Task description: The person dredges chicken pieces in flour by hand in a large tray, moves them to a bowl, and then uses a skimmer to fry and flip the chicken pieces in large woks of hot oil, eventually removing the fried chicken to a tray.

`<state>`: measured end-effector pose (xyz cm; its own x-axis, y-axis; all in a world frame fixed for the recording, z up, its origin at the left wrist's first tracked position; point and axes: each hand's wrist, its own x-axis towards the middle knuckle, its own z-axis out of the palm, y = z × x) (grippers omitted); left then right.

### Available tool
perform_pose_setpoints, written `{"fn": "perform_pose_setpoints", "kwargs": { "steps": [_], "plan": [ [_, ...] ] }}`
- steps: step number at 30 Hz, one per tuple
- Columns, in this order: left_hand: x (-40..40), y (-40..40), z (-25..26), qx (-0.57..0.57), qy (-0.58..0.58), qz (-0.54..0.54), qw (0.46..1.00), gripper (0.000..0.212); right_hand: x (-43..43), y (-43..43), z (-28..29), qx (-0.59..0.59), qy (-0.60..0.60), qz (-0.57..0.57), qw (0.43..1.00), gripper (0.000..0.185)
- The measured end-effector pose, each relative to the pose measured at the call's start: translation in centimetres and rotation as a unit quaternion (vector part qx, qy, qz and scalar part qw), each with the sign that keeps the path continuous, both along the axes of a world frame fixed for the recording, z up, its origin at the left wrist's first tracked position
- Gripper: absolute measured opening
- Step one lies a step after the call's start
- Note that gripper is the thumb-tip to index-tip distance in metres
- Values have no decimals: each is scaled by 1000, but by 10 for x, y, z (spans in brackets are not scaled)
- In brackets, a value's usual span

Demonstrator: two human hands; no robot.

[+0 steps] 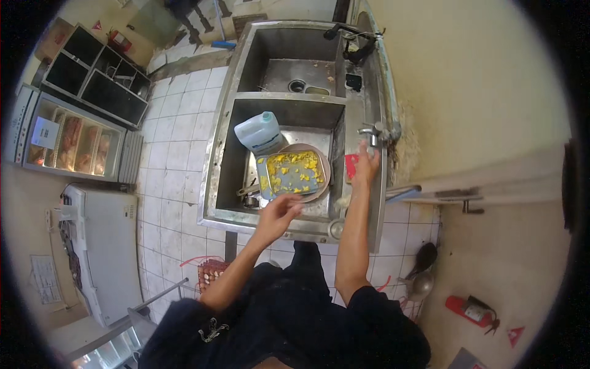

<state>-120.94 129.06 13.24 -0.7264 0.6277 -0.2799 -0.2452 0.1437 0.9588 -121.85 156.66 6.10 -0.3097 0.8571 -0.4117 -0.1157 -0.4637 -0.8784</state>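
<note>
My right hand is raised at the metal tap on the sink's right ledge, fingers near its spout; whether they touch it I cannot tell. Beside that hand lies a red sponge or cloth. My left hand hangs over the near basin, fingers apart and holding nothing, by the edge of a rectangular metal tray with yellow food scraps. The tray rests on a round pan. Behind it stands a translucent plastic jug. A small pot sits at the left.
A steel divider separates the near basin from the far one, where a drain shows. A second, dark tap stands at the far right. Egg trays are on the floor at left, near a metal rack.
</note>
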Motion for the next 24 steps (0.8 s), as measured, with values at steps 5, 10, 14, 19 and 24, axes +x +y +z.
{"fn": "perform_pose_setpoints", "kwargs": {
  "steps": [5, 10, 14, 19, 24],
  "plan": [
    [-86, 171, -112, 210, -312, 10, 926, 28, -25, 32, -37, 41, -69, -48, 996, 33],
    [-102, 311, -150, 275, -414, 41, 867, 22, -26, 38, -21, 534, -392, -106, 741, 34],
    [-98, 360, -173, 239, -366, -40, 899, 12, -17, 20, -58, 342, -215, -99, 909, 29],
    [-119, 324, -185, 146, -173, -53, 973, 25, -25, 39, -110, -193, 306, -84, 928, 35],
    [-125, 291, -186, 79, -108, -52, 990, 40, -53, 80, -164, -281, 377, -199, 860, 39]
  ]
}}
